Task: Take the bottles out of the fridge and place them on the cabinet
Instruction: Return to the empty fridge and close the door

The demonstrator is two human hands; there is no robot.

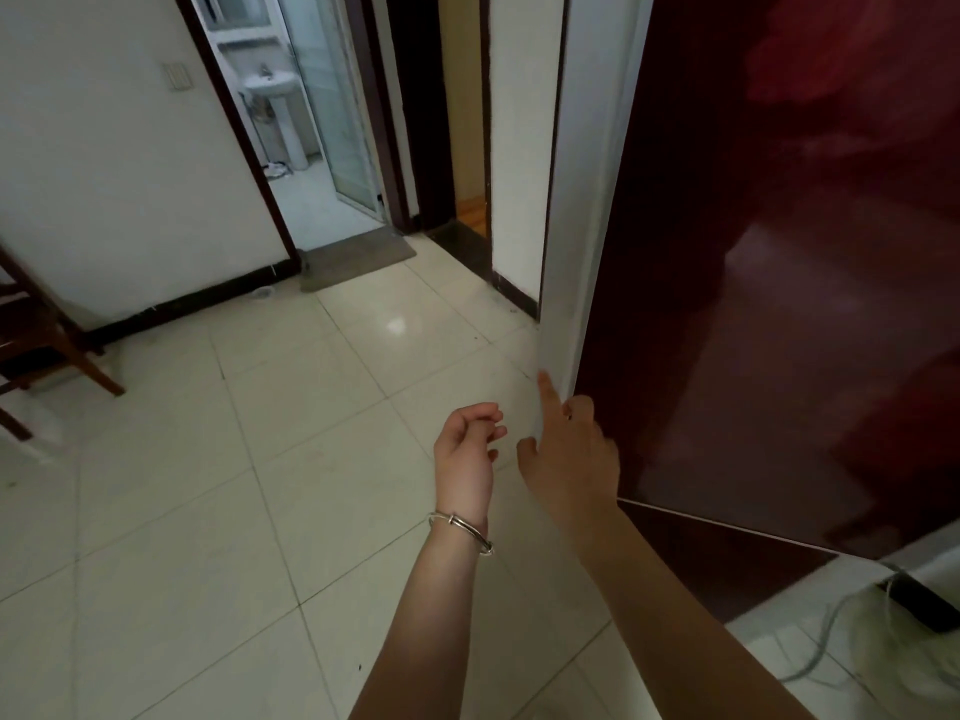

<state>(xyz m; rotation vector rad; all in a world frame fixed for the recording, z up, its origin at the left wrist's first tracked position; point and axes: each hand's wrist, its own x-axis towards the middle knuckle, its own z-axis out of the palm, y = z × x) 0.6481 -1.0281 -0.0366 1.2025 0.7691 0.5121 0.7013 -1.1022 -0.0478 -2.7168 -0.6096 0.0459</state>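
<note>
While the bottles stay hidden behind the closed dark-red fridge door (pixel 779 252), a person's two bare hands reach toward its pale left edge. The right hand (pixel 569 454) rests spread against that edge, index finger pointing up, gripping nothing. The left hand (pixel 467 454), one silver bangle (pixel 460 527) at its wrist, hangs just beside it, fingers loosely curled and empty, above the tiled floor (pixel 208 511).

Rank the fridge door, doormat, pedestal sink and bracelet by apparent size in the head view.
1. Fridge door
2. Doormat
3. Pedestal sink
4. Bracelet, though it looks close to the far-off sink, so that order is unsure.
</note>
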